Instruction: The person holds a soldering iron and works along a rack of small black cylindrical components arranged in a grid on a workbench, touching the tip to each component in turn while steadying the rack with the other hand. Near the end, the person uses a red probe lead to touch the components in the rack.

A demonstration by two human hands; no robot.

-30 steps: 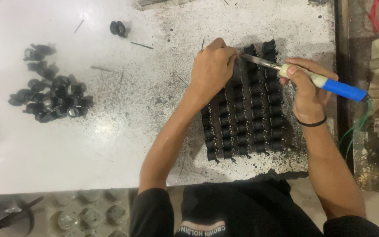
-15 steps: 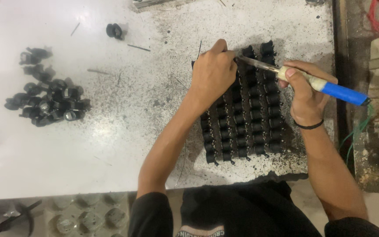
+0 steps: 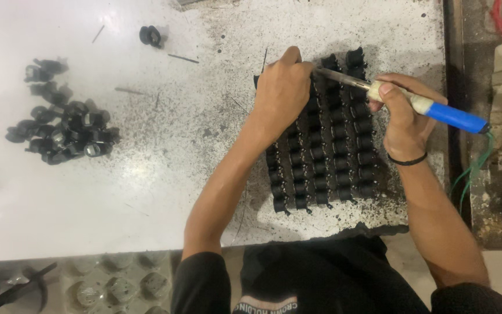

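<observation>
Rows of small black parts (image 3: 332, 151) lie packed together on the white worktable (image 3: 146, 174). My left hand (image 3: 283, 87) rests on the far left corner of this block, fingers curled over the top parts. My right hand (image 3: 399, 113) holds a soldering iron with a blue handle (image 3: 437, 111). Its metal tip points left and meets the block just beside my left hand's fingers. A black band sits on my right wrist.
A loose pile of black parts (image 3: 65, 131) lies at the table's left, with a single part (image 3: 151, 36) farther back. Thin metal pins (image 3: 182, 58) are scattered near it. Green wires (image 3: 472, 171) hang by the right edge. A tray of round cups (image 3: 117, 285) sits below the table front.
The view has drifted slightly. Both hands stay on the block, and the iron's tip remains at the same far corner.
</observation>
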